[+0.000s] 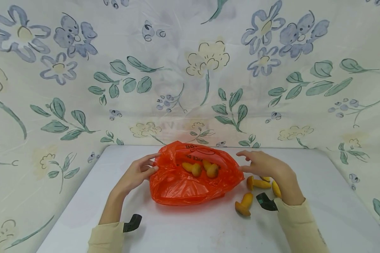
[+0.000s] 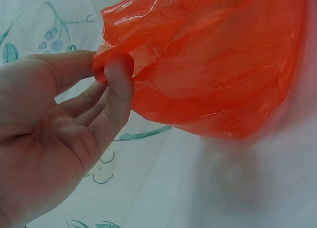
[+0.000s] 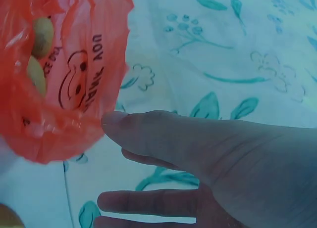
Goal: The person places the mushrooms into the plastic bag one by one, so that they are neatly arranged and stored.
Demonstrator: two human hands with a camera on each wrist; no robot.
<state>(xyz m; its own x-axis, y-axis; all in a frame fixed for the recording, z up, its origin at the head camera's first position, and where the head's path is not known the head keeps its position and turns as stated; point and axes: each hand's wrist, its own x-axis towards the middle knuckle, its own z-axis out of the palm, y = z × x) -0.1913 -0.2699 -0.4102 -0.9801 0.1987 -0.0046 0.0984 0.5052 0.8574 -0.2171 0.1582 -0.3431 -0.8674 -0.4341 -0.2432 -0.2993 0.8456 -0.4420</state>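
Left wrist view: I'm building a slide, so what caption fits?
A left hand pinches the edge of a red plastic bag against a floral backdrop.

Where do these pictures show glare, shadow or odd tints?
Head view: pale glints on the crinkled red plastic bag; left wrist view: soft shadow on the flat white table; right wrist view: bluish cast over the white floral cloth.

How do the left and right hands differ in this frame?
The left hand pinches the edge of the red bag; the right hand holds its fingers apart, gripping nothing. The left hand is at the bag's left side, the right hand at its right, near loose mushrooms. Both emerge from beige sleeves.
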